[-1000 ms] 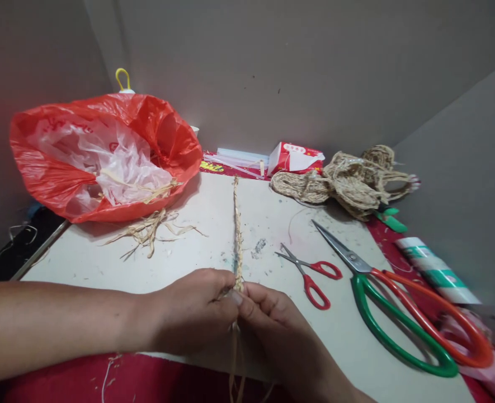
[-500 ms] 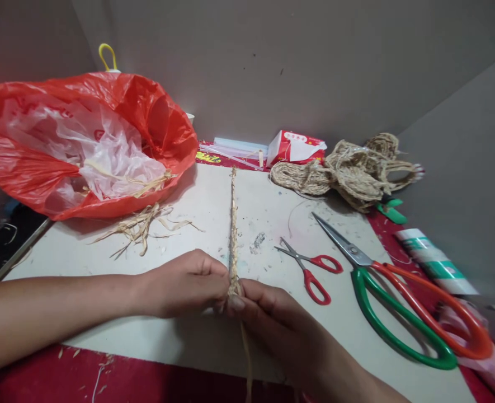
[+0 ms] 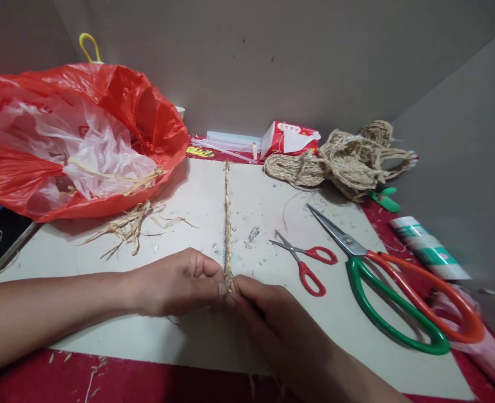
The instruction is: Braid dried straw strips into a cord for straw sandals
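Observation:
A thin braid of pale dried straw (image 3: 227,229) runs straight away from me across the white board (image 3: 117,330). Its near end is pinched between my two hands. My left hand (image 3: 180,282) grips it from the left with thumb and curled fingers. From the right, my right hand (image 3: 268,310) holds the same end, thumb and forefinger pressed together. The fingertips of both hands nearly meet and hide the very end of the braid. Faint loose strands hang below my right hand, blurred.
Right of the braid lie small red-handled scissors (image 3: 306,260) and large shears (image 3: 381,280) with green and orange handles. Behind them are coiled straw cords (image 3: 339,162) and a red tissue pack (image 3: 289,140). A red plastic bag (image 3: 146,123) stands left, loose straw strips (image 3: 133,226) before it.
The view has shifted slightly, so things sit a little farther left and higher. My fingers have moved slightly at the braid's end. The strand hanging below is now blurred and less visible.

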Motion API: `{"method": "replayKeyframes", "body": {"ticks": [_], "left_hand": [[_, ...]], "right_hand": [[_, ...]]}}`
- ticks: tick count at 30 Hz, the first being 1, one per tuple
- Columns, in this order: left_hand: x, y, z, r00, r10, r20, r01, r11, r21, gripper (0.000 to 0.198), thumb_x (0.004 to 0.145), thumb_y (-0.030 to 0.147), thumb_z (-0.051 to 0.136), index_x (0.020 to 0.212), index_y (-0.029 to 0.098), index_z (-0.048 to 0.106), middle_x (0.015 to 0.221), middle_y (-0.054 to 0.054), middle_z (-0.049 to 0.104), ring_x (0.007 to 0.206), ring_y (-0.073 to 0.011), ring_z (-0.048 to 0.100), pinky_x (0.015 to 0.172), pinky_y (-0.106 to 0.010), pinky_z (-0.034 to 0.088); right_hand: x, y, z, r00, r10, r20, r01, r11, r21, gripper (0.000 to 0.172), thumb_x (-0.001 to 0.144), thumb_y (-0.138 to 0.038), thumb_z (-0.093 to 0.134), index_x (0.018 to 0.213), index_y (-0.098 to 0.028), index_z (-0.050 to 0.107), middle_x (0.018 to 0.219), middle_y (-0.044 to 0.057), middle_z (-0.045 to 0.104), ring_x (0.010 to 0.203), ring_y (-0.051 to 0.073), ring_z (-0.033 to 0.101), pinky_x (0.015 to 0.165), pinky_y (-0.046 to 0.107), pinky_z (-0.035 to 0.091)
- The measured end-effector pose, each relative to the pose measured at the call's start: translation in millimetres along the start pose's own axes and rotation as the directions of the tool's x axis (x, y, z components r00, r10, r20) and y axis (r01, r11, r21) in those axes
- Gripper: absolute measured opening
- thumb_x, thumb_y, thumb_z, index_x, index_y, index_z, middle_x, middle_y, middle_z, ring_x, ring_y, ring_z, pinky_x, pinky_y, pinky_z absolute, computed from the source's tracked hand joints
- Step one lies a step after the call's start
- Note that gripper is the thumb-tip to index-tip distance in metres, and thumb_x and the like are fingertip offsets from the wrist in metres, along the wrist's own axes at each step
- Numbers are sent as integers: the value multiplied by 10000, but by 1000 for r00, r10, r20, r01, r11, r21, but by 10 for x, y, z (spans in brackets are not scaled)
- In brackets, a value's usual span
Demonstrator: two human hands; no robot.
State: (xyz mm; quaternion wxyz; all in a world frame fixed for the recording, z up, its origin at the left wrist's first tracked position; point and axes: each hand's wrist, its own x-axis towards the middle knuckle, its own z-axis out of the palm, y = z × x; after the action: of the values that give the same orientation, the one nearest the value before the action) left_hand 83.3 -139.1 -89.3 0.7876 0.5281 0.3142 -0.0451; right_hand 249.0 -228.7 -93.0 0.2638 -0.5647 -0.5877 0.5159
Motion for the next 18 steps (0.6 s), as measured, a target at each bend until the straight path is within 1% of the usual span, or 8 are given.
{"method": "replayKeyframes", "body": {"ticks": [3, 5, 8, 10, 12, 14, 15, 18], "left_hand": [[-16, -26, 35, 996, 81, -44, -80, 996, 27, 323, 844, 407, 536, 676, 133, 506, 575, 52, 434, 470, -33, 303, 426, -179, 211], [-30, -49, 58, 994, 76, -76, -73, 997, 35, 321, 832, 420, 547, 677, 146, 483, 545, 63, 399, 463, -40, 295, 419, -187, 196], [-47, -81, 87, 989, 66, -131, -61, 997, 45, 321, 822, 417, 553, 657, 162, 448, 505, 82, 329, 438, -40, 247, 402, -195, 157], [-53, -96, 103, 983, 92, -158, -83, 995, 63, 321, 834, 391, 535, 634, 160, 437, 506, 83, 316, 442, -38, 236, 405, -193, 155], [-54, -106, 118, 980, 99, -171, -90, 994, 60, 295, 834, 357, 531, 633, 157, 448, 506, 84, 312, 439, -37, 235, 406, -191, 157], [-50, -118, 130, 982, 88, -167, -84, 996, 33, 250, 819, 329, 546, 652, 153, 482, 501, 83, 331, 433, -40, 251, 405, -194, 162], [-46, -125, 134, 983, 87, -161, -86, 996, 13, 236, 811, 322, 555, 660, 148, 501, 503, 78, 358, 436, -42, 267, 409, -196, 170], [-28, -144, 143, 987, 91, -130, -105, 989, -103, 259, 793, 355, 582, 667, 134, 534, 543, 39, 487, 459, -53, 352, 436, -199, 218]], "right_hand": [[-14, -10, -29, 998, 38, 40, -39, 999, 9, 218, 911, -283, 443, 733, -190, 529, 694, -11, 571, 633, 127, 476, 549, 223, 351], [-27, -14, -60, 998, 61, 35, -61, 998, -8, 248, 912, -329, 445, 724, -189, 527, 657, -15, 541, 606, 124, 449, 525, 226, 333], [-54, -36, -91, 994, 107, 16, -106, 994, -41, 304, 908, -375, 446, 673, -189, 492, 592, -32, 442, 557, 110, 371, 482, 225, 285], [-78, -75, -78, 986, 162, 27, -162, 987, 9, 333, 901, -401, 450, 644, -190, 470, 579, -34, 397, 547, 109, 343, 463, 225, 261], [-105, -120, -27, 981, 194, 13, -194, 976, 97, 342, 890, -423, 459, 637, -194, 477, 572, -31, 394, 534, 111, 344, 443, 226, 251], [-130, -147, 51, 989, 143, -30, -138, 982, 129, 315, 881, -412, 468, 650, -201, 502, 568, -24, 431, 523, 119, 371, 444, 235, 269], [-140, -146, 94, 994, 95, -51, -89, 990, 106, 291, 881, -388, 469, 659, -205, 514, 572, -19, 461, 522, 123, 394, 456, 241, 285], [-153, -75, 209, 996, -45, -81, 39, 996, -74, 244, 879, -301, 462, 658, -209, 507, 574, -7, 522, 511, 129, 435, 487, 254, 302]]}}
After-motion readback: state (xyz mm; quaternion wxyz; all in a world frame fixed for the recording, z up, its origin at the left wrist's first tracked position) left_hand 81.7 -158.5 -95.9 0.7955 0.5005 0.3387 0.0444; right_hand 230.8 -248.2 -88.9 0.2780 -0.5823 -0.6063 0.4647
